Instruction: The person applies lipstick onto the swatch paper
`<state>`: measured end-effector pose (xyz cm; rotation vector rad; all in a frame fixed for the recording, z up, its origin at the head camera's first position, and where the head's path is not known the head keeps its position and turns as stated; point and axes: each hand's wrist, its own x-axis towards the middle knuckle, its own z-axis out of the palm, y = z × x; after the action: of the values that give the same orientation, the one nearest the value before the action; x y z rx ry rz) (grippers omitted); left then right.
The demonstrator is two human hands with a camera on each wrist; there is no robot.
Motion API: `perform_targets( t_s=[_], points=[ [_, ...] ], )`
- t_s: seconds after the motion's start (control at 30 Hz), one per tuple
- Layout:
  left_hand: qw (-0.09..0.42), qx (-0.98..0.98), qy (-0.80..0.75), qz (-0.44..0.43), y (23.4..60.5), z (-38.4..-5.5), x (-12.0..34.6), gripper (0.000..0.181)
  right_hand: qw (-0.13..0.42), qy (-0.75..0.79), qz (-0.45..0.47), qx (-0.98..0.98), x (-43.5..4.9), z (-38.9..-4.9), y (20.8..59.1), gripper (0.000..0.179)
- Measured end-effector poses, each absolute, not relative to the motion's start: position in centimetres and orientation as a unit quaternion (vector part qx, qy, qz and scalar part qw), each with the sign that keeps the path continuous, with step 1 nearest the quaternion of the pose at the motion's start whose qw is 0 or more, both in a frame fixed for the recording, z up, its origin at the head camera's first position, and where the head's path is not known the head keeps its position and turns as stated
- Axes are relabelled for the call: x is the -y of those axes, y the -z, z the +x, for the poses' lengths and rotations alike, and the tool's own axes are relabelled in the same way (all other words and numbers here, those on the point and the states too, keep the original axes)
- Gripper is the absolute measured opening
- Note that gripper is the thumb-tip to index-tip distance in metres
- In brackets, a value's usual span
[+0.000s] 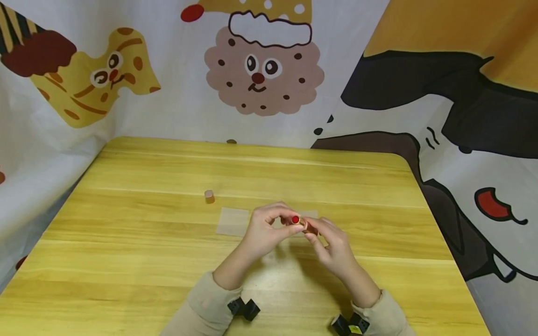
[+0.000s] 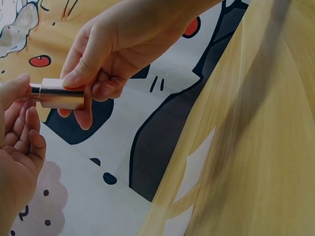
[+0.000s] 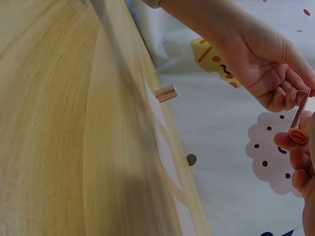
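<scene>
A lipstick with a red tip (image 1: pixel 295 219) is held between both hands above the table's middle. My left hand (image 1: pixel 266 228) pinches it near the red end between thumb and fingers. The right hand (image 1: pixel 334 245) grips the shiny rose-gold base (image 2: pixel 63 94) by thumb and fingers. A round red label (image 3: pixel 298 135) shows on the underside of the base in the right wrist view. The lipstick cap (image 1: pixel 209 196), also rose-gold, stands on the table to the left, away from both hands.
A pale square of paper (image 1: pixel 232 221) lies on the wooden table (image 1: pixel 126 261) left of the hands. Another pale sheet (image 1: pixel 310 214) is partly hidden behind them. A printed cartoon cloth (image 1: pixel 168 107) hangs beyond the table's far edge.
</scene>
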<state>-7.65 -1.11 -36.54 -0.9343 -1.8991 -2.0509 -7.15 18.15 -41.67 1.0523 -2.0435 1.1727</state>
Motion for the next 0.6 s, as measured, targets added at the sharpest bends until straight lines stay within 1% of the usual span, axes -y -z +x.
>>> perform_targets(
  t_s=[0.27,0.47,0.6],
  points=[
    [0.089,0.65,0.688,-0.311,38.7,-8.6,0.9,0.016,0.255,-0.439,0.392,0.767,-18.3,-7.2,41.9,0.038],
    [0.083,0.651,0.689,-0.309,39.3,-8.8,1.0,0.014,0.243,-0.443,0.392,0.769,-18.4,-7.1,41.8,0.038],
    [0.082,0.652,0.686,-0.311,39.3,-8.7,1.0,0.013,0.224,-0.446,0.39,0.774,-18.5,-6.9,41.8,0.038]
  ],
)
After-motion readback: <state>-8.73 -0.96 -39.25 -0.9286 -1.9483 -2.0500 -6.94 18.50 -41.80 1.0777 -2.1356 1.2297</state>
